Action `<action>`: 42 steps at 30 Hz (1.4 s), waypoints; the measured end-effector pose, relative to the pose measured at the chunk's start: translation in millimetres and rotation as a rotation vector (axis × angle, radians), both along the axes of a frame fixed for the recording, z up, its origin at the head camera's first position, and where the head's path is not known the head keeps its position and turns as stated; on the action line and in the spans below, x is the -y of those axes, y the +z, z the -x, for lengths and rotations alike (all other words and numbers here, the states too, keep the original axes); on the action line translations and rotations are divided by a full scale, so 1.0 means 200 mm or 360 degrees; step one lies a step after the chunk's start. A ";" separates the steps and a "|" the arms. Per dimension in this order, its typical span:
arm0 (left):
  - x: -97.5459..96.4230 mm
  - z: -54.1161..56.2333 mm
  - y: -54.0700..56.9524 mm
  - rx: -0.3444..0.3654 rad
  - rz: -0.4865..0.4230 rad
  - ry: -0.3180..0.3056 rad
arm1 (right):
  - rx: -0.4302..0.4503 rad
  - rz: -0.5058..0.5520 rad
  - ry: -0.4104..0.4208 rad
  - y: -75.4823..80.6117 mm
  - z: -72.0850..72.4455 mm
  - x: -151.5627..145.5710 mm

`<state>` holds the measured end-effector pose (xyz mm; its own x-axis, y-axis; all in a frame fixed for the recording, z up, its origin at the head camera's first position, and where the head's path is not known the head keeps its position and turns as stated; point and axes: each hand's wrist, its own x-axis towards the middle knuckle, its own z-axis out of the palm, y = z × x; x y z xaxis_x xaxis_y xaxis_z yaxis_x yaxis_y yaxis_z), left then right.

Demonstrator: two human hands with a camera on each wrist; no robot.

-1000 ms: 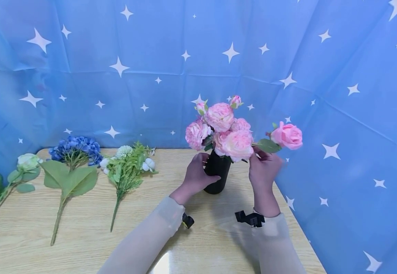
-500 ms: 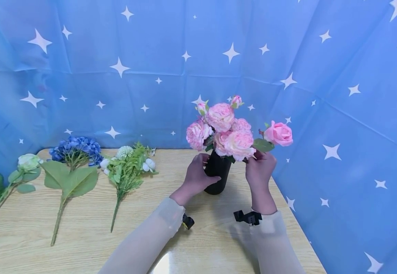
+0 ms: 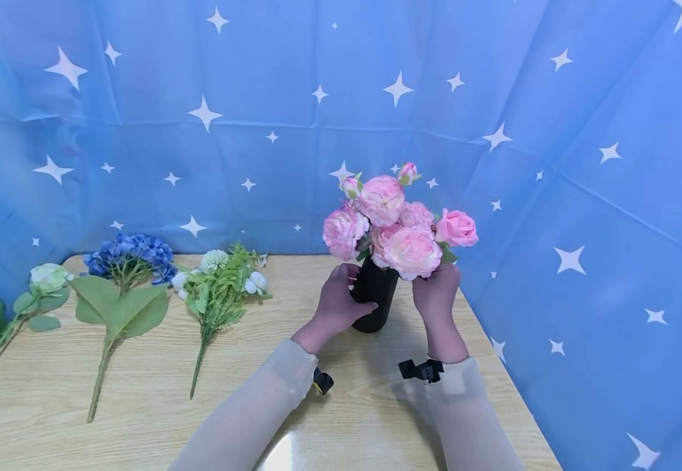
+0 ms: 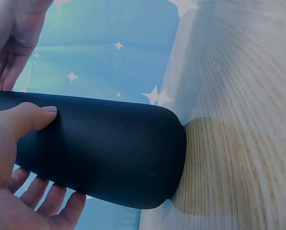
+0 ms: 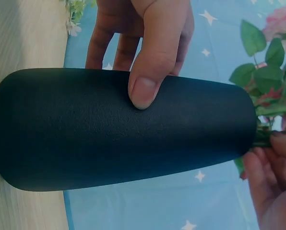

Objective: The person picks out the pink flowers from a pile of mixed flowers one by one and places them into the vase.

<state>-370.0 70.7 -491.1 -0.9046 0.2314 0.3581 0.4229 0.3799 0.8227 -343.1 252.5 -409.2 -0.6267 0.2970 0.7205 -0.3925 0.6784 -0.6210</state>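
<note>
A black vase stands on the table with a bunch of pink peonies in its mouth. My left hand grips the vase from the left; in the left wrist view its thumb lies across the black side and the fingers curl beneath. At the rim my right hand pinches the green stem of a pink rose, as the right wrist view shows. The rose head sits just right of the peonies. The stem's lower end is hidden by the vase and the hand.
On the table, to the left, lie a blue hydrangea, a green sprig with white blooms and a pale rose stem. A blue star-patterned cloth hangs behind and to the right.
My right hand has moved left and slightly down, bringing the pink rose in against the peonies at the vase's mouth. My left hand has stayed on the vase.
</note>
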 end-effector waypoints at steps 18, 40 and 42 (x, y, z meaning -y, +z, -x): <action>-0.01 0.00 0.00 -0.0010 -0.0019 0.0011 | 0.0153 -0.0143 0.0054 -0.02 0.01 -0.01; -0.02 -0.02 -0.01 0.0005 -0.0014 0.0014 | 0.0142 -0.0144 0.0130 -0.04 0.03 -0.06; -0.02 -0.01 -0.01 0.0011 -0.0010 0.0022 | 0.0130 -0.0133 0.0163 -0.04 0.04 -0.07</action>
<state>-367.1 73.8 -493.8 -0.9101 0.2167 0.3532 0.4119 0.3802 0.8281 -350.4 266.8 -418.2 -0.7081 0.1699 0.6853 -0.4126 0.6881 -0.5969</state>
